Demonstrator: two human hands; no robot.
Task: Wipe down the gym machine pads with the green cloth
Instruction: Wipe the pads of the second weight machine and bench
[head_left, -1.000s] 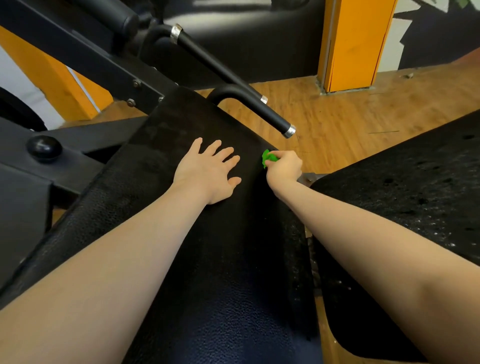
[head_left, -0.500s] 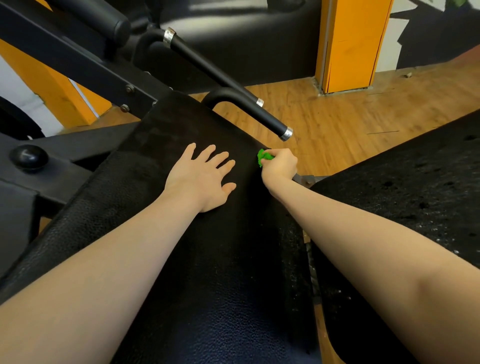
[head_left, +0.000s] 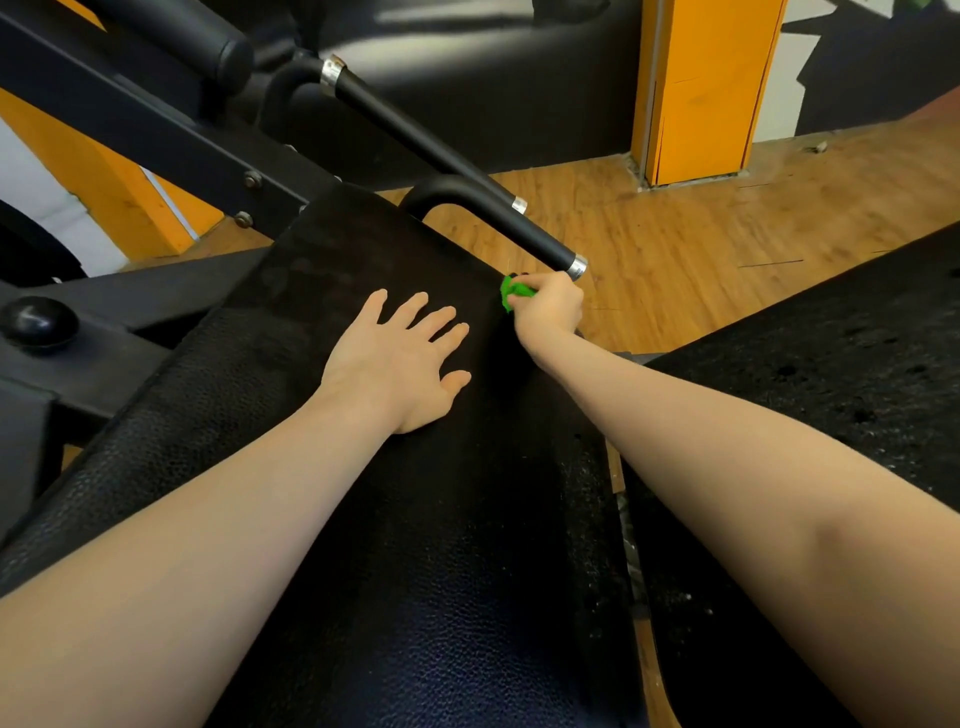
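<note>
Here the person leans over a long black pad (head_left: 415, 519) of a gym machine, both bare forearms reaching forward across it. The left hand (head_left: 400, 358) lies flat on the pad's upper half, palm down, its fingers (head_left: 436, 322) straight and spread, grasping nothing. The right hand (head_left: 550, 312) sits at the pad's right edge, just right of the left hand, with its fingers curled tight around a bunched green cloth (head_left: 511, 293). Only a small crumple of the cloth shows, poking out at the thumb side of the fist and touching the pad's edge; the rest is hidden inside the hand.

Just beyond the right hand, a black handle bar (head_left: 498, 218) with a silver end cap curves up from the top of the pad. A second, longer black bar (head_left: 415, 135) runs diagonally behind it toward the machine's frame. To the left, a round black knob (head_left: 39, 322) sits on the dark metal frame. A second black pad (head_left: 831, 395), speckled with pale flecks, lies to the right beneath the right forearm. A narrow gap separates the two pads. The floor (head_left: 701, 244) beyond is wood planking, and an orange pillar (head_left: 706, 88) stands on it at the back.
</note>
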